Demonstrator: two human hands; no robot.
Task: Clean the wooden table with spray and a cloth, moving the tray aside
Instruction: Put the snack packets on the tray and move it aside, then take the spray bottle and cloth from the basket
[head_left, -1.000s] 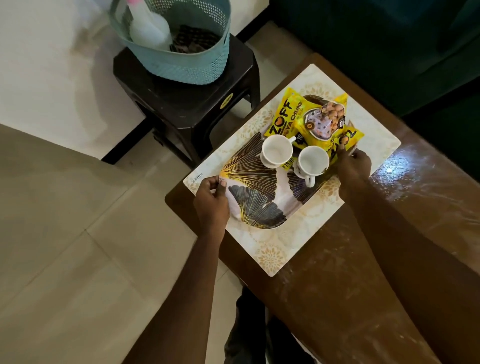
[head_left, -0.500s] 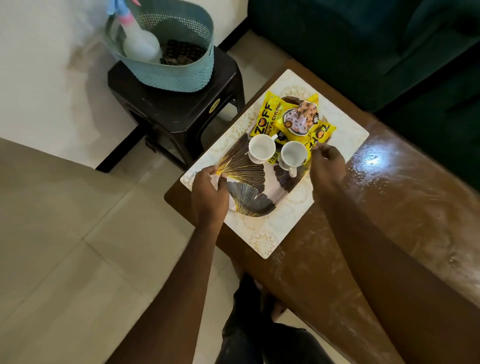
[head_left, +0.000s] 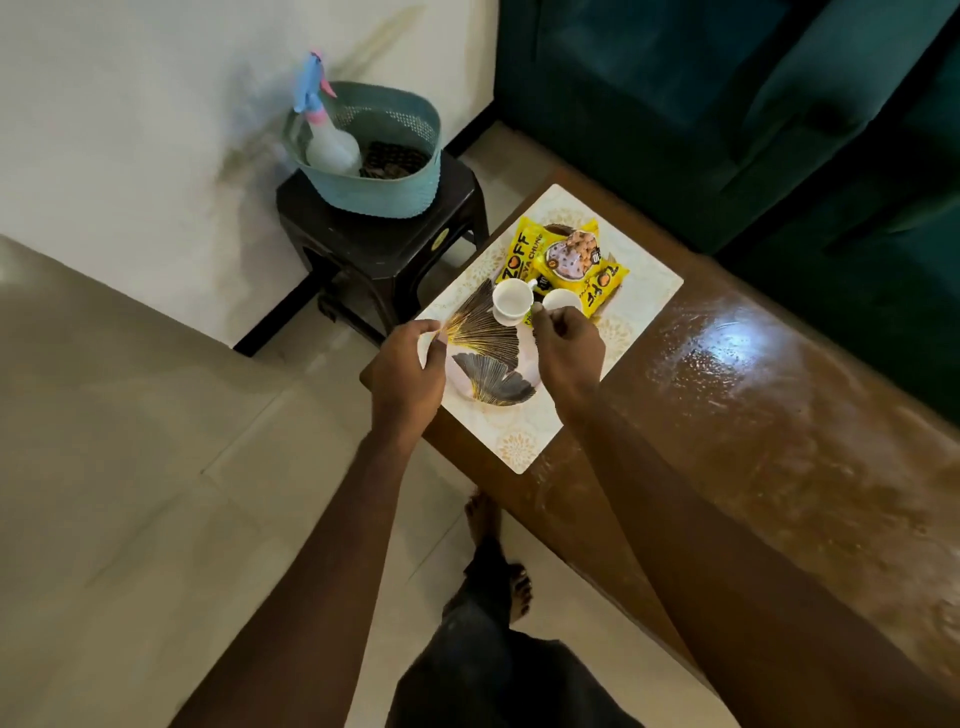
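A white tray (head_left: 488, 364) with gold and black leaf patterns lies on a cream placemat (head_left: 524, 447) at the left end of the glossy wooden table (head_left: 753, 415). It carries two white cups (head_left: 511, 299) and yellow snack packets (head_left: 566, 260). My left hand (head_left: 410, 374) grips the tray's left rim, thumb on top. My right hand (head_left: 569, 345) is curled over the right rim beside the second cup (head_left: 563, 301). A spray bottle (head_left: 330, 145) and a dark cloth (head_left: 392, 158) sit in a teal basket (head_left: 384, 197).
The basket stands on a black plastic stool (head_left: 384, 244) against the white wall, just left of the table end. A dark green sofa (head_left: 727, 104) runs along the table's far side. My bare feet (head_left: 480, 514) are on the tiled floor by the table's near edge.
The view has pulled back and up, showing more wall, basket and floor. Both hands stay at the tray's two sides, and the tray sits about where it was on the placemat.
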